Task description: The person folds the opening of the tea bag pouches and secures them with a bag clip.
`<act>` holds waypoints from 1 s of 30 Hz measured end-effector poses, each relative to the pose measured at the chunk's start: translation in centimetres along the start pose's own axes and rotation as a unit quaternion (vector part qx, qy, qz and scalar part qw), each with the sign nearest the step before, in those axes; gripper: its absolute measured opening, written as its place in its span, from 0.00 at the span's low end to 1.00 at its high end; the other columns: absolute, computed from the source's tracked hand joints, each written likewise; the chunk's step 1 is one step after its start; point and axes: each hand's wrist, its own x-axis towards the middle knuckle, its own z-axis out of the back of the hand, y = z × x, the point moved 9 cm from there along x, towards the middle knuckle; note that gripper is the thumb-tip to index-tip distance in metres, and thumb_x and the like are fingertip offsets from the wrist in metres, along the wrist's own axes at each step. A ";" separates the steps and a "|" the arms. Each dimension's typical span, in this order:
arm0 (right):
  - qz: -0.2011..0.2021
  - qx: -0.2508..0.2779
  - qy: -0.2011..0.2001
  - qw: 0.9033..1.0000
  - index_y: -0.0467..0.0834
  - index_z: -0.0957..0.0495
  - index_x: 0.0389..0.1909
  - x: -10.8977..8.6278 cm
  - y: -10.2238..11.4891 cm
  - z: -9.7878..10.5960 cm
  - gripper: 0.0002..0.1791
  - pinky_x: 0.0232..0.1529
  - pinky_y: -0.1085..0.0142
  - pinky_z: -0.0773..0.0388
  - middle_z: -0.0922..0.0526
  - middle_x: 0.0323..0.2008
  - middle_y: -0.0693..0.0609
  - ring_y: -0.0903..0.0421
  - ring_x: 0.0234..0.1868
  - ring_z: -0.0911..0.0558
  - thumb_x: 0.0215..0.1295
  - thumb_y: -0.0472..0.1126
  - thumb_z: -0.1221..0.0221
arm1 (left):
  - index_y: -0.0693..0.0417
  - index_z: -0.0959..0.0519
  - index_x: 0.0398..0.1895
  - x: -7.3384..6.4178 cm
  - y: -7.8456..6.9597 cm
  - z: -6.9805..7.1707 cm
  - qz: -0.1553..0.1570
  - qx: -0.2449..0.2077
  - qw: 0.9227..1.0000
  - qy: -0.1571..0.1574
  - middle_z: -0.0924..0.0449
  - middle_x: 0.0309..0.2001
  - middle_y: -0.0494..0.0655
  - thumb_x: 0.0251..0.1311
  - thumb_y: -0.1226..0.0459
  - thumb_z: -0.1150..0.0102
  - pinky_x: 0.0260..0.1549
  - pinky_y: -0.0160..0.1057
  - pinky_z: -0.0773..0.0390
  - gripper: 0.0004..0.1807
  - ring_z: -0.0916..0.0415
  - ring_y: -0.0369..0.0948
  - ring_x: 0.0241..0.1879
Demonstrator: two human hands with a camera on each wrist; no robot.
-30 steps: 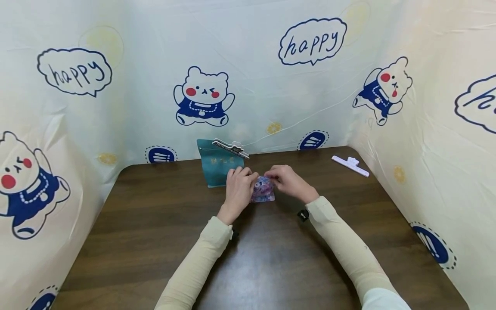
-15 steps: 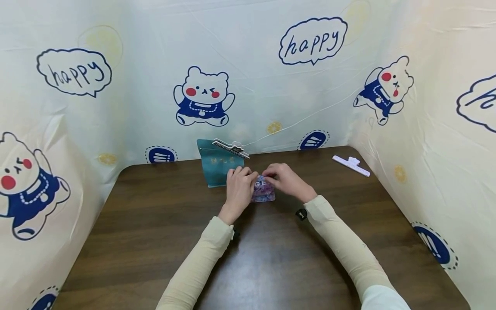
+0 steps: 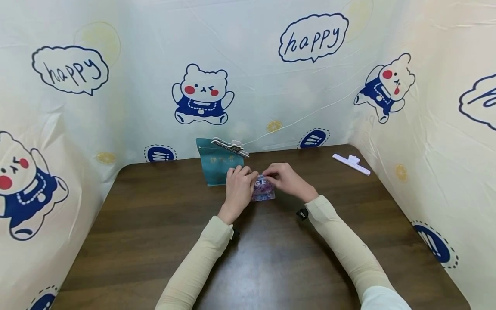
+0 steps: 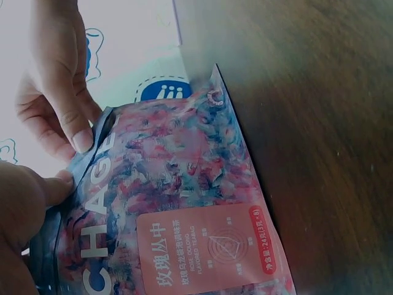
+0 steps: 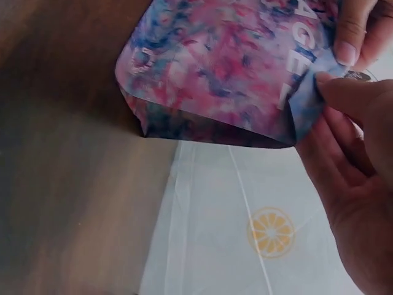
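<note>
The work looks about midway. The teal pouch point(image 3: 218, 165) stands against the back of the tabletop point(image 3: 147, 241) with a black-and-white clip point(image 3: 230, 147) slanting across its top; that one seems done. The rose oolong teabag pouch point(image 4: 178, 153), just right of the teal pouch and a little nearer the person, appears to stand on its base, its label facing the person. Along its top a dark strip is turned over, most plainly at the right corner, where a bluish flap folds down beside the lettering. No clip shows on it. A lavender clip point(image 3: 351, 164) lies well to the right of the teal pouch, with neither hand near it. What seems left is finishing the fold evenly and securing that edge.

Both hands are nearly closed at the fingertips. The left hand point(image 3: 241, 188), in front of the teal pouch's lower right corner, pinches the rose oolong pouch's top edge with its thumb on the near face and its fingers bent over; whether it touches the teal pouch, I cannot tell. The right hand point(image 3: 286, 181), farther right of the teal pouch, pinches the folded flap at the corner between thumb and fingers, the thumbs of the two hands close together.
</note>
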 end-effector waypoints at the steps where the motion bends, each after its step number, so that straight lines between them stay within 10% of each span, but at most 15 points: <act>1: -0.002 0.001 0.006 1.000 0.40 0.12 0.42 0.0 0.0 0.0 0.07 0.39 0.63 0.17 0.13 0.38 0.49 0.58 0.37 0.17 0.67 0.30 0.36 | 0.50 0.10 0.42 0.0 0.0 0.0 0.000 -0.001 1.000 0.002 0.19 0.33 0.44 0.68 0.61 0.35 0.40 0.45 0.35 0.07 0.31 0.44 0.33; 30: -0.031 0.005 -0.009 0.999 0.43 0.11 0.42 0.2 0.0 -0.4 0.06 0.39 0.64 0.17 0.12 0.38 0.52 0.60 0.36 0.16 0.68 0.35 0.35 | 0.52 0.10 0.43 -0.5 0.2 0.4 0.007 -0.012 1.000 -0.006 0.20 0.32 0.45 0.69 0.61 0.37 0.39 0.45 0.35 0.09 0.30 0.45 0.33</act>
